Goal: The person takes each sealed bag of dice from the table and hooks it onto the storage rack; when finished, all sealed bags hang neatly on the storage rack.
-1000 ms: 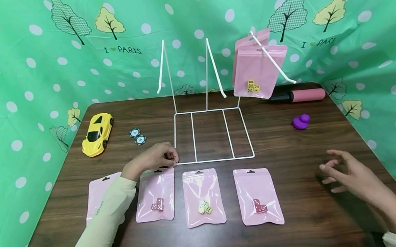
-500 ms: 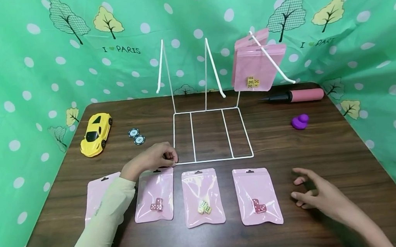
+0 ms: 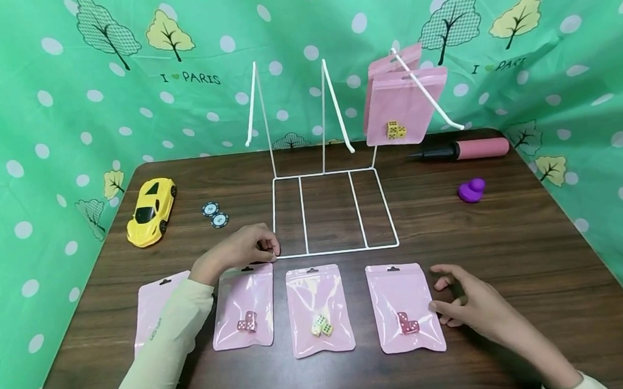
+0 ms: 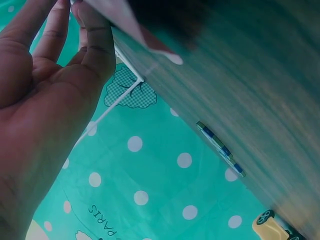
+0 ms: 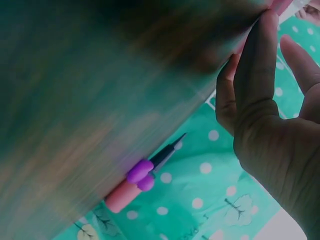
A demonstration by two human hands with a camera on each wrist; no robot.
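Note:
My left hand (image 3: 244,245) pinches the front left corner of a white wire display rack (image 3: 338,251); its fingers curl in at the wire. To the right, my right hand (image 3: 476,303) is at the right edge of a pink zip bag (image 3: 400,291) with red dice. Its thumb tip is right at that edge, and the fingers are loosely bent with nothing held. Left of that bag lie a pink bag (image 3: 315,295) with pale dice, another bag (image 3: 243,300) with red dice, and one more bag (image 3: 152,301) partly hidden under the left sleeve.
Pink bags (image 3: 389,103) hang from the rack's right hook, the front one with yellow dice. A yellow toy car (image 3: 150,213) and blue chips (image 3: 219,220) stand at left. At right are a purple duck (image 3: 472,190) and a pink-and-black hand pump (image 3: 480,149).
My right hand has moved left across the table, from the right side up to the edge of the rightmost bag. The left hand stays at the rack's corner.

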